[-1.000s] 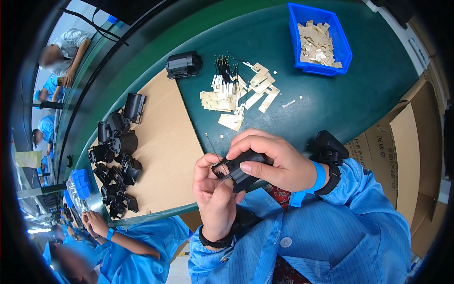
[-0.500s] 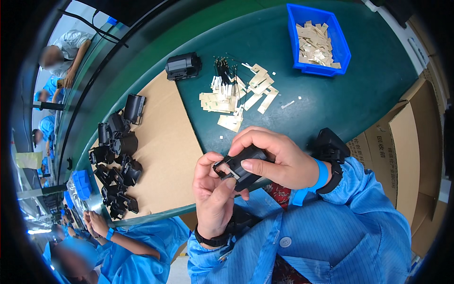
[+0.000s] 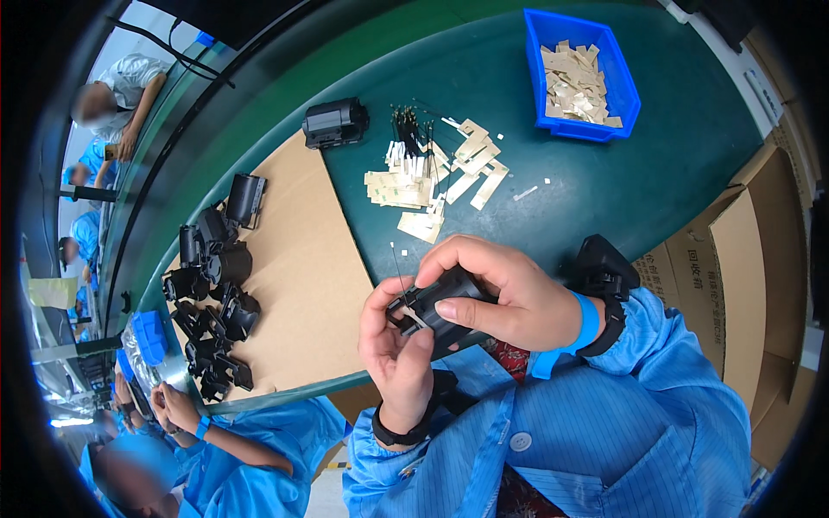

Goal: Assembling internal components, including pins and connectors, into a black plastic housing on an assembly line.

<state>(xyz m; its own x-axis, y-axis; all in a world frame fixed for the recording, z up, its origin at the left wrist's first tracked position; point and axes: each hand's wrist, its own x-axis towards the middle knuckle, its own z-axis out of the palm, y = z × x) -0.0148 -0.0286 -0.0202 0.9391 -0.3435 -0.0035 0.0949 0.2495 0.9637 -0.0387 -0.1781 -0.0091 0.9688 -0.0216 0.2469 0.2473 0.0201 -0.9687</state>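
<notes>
In the head view, our right hand (image 3: pixel 509 298) wraps over a black plastic housing (image 3: pixel 445 306) from above, its grip clenched around the part, seemingly so it sits steady just above our lap at the near edge of the bench (image 3: pixel 535 198). Our left hand (image 3: pixel 393 345) comes up from below, its grip pinching at the housing's left end, where a thin wire (image 3: pixel 397 263) stands up; the part looks turned so that end faces the working fingers.

Beyond the grip, pale adhesive strips (image 3: pixel 432 173) lie loose on the green bench, with a blue bin (image 3: pixel 580 76) of similar strips further off to the right. Left of the grip, a cardboard sheet (image 3: pixel 294 259) carries a cluster of black housings (image 3: pixel 211 293). Another blue-sleeved person's hands (image 3: pixel 177 406) work at lower left; cardboard boxes (image 3: pixel 743 259) stand at right.
</notes>
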